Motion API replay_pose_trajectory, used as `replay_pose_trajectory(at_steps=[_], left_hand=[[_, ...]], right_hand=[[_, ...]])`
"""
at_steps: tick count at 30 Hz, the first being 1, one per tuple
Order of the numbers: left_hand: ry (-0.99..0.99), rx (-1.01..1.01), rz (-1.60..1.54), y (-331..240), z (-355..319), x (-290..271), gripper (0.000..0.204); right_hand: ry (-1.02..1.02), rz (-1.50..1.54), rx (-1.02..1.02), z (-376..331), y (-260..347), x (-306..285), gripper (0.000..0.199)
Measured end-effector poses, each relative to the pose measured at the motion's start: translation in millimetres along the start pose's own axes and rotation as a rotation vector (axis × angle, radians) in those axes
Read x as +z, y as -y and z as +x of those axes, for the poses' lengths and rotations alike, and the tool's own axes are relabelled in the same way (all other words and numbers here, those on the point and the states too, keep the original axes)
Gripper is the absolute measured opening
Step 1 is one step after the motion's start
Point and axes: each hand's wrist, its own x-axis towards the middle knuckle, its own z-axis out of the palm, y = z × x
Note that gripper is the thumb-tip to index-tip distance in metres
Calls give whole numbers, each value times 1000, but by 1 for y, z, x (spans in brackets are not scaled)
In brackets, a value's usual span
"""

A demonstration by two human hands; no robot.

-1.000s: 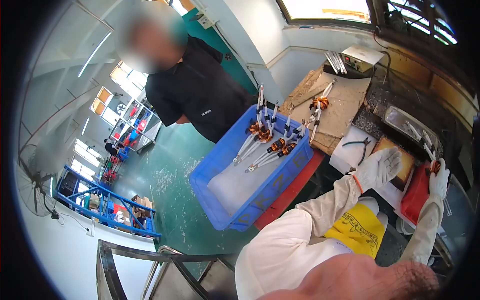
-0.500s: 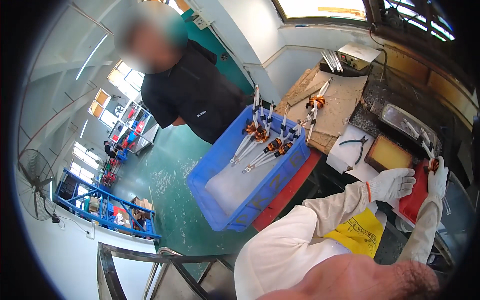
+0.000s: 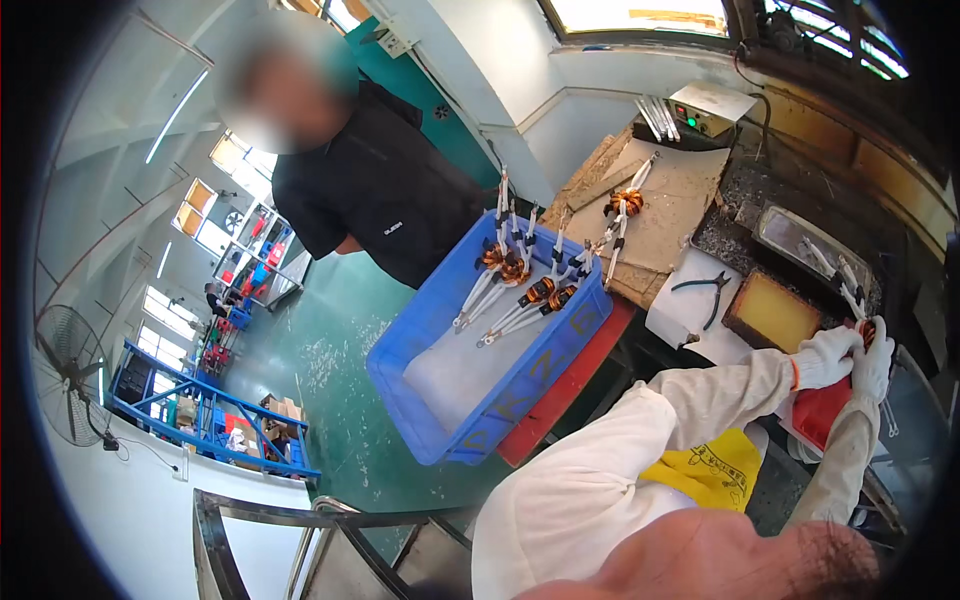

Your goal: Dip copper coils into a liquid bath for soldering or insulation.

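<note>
The right hand [image 3: 873, 362] holds the copper coil [image 3: 867, 331] by the near right corner of the metal tray [image 3: 795, 229], I can't tell if the left hand [image 3: 826, 359] grips too, and the hard, heavy-looking coil seems best held round its middle.

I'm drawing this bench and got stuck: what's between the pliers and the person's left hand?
In the head view, a yellow block with a brown rim lies between the pliers and the left hand.
</note>
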Motion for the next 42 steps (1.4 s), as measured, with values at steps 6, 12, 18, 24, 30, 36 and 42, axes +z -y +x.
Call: replay_pose_trajectory(at_steps=[6, 12, 18, 24, 30, 36, 42], left_hand=[[-100, 105, 657, -7, 47, 25, 46], [11, 144, 765, 38, 75, 14, 38], [12, 66, 714, 36, 82, 12, 24], [-10, 151, 841, 34, 86, 20, 20], [-15, 96, 773, 39, 86, 22, 18], [-49, 24, 820, 42, 95, 41, 17], [-101, 78, 769, 62, 93, 42, 19]], right_hand=[[-37, -88, 31, -19, -7, -20, 63], [9, -47, 82, -14, 26, -19, 63], [-6, -56, 115, -18, 57, -30, 57], [24, -120, 185, -21, 69, -53, 53], [94, -138, 241, -16, 66, -47, 55], [-17, -85, 127, -14, 32, -30, 57], [-20, -96, 108, -10, 16, -8, 61]])
